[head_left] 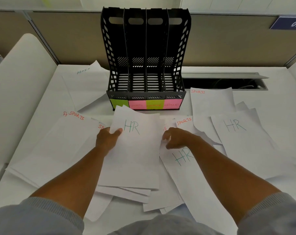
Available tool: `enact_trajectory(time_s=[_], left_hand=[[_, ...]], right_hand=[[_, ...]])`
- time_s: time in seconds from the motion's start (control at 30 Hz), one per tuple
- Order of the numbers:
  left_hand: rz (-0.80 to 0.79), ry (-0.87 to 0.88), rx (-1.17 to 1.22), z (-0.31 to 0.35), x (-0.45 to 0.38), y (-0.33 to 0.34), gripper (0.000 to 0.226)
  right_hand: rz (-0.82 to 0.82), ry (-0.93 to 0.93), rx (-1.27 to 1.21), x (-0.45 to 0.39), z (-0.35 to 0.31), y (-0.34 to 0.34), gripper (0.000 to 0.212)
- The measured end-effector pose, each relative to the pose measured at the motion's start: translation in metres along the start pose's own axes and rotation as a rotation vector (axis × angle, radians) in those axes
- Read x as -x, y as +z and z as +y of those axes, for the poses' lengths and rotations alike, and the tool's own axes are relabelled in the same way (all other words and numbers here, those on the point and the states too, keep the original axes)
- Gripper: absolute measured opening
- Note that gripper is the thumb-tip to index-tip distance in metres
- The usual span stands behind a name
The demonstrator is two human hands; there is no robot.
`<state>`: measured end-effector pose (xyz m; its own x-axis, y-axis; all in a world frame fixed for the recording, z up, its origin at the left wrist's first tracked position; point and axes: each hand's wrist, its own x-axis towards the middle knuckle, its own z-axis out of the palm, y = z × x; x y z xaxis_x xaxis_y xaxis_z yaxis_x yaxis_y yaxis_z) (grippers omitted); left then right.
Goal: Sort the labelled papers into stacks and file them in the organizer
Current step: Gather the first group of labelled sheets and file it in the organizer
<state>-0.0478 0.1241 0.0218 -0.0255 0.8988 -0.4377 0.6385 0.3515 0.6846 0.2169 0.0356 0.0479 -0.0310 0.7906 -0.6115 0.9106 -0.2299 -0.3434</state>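
My left hand (107, 140) grips the left edge of a small stack of white papers marked HR (135, 150), held above the desk's middle. My right hand (176, 138) rests with bent fingers at the stack's right edge, over another HR sheet (182, 160) lying on the desk; whether it pinches a sheet is unclear. A third HR sheet (237, 133) lies to the right. SPORTS sheets (62, 141) lie at the left, centre right and back right. An ADMIN sheet (86, 85) lies at the back left. The black four-slot organizer (146, 53) stands behind, with green and pink labels on its base and nothing in its slots.
A grey partition wall (228, 41) runs behind the desk. An open cable slot (223, 82) sits right of the organizer. A white rounded panel (22, 78) borders the left side. More loose sheets overlap near the front edge.
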Motion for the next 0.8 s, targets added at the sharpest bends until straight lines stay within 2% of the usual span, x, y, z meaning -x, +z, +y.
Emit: enact_trajectory(time_s=[0.1, 0.17, 0.27, 0.37, 0.5, 0.6, 0.67, 0.8], left_hand=[[0.016, -0.05, -0.001, -0.007, 0.002, -0.002, 0.056], [0.013, -0.079, 0.039, -0.008, 0.004, -0.001, 0.059], [0.011, -0.086, 0.072, -0.005, 0.008, 0.0, 0.062], [0.017, -0.077, 0.065, -0.005, 0.007, -0.001, 0.068], [0.056, -0.046, 0.056, -0.004, 0.008, -0.002, 0.06], [0.072, -0.04, 0.088, -0.002, 0.011, -0.001, 0.057], [0.045, -0.036, 0.14, 0.0, 0.011, 0.0, 0.052], [-0.103, -0.039, 0.304, 0.005, 0.013, 0.004, 0.041]], right_hand=[[-0.103, 0.057, 0.293, -0.001, 0.0, -0.005, 0.054], [-0.092, 0.053, 0.474, -0.004, 0.003, 0.002, 0.053], [-0.015, 0.039, 0.535, -0.004, 0.007, 0.01, 0.041], [0.035, 0.051, 0.479, -0.004, 0.01, 0.002, 0.034], [0.129, 0.082, 0.353, -0.008, 0.015, -0.027, 0.026], [0.154, 0.023, 0.268, -0.005, 0.012, -0.052, 0.024], [0.183, -0.027, 0.127, -0.003, 0.005, -0.065, 0.021], [0.311, -0.086, -0.331, -0.002, -0.014, -0.069, 0.004]])
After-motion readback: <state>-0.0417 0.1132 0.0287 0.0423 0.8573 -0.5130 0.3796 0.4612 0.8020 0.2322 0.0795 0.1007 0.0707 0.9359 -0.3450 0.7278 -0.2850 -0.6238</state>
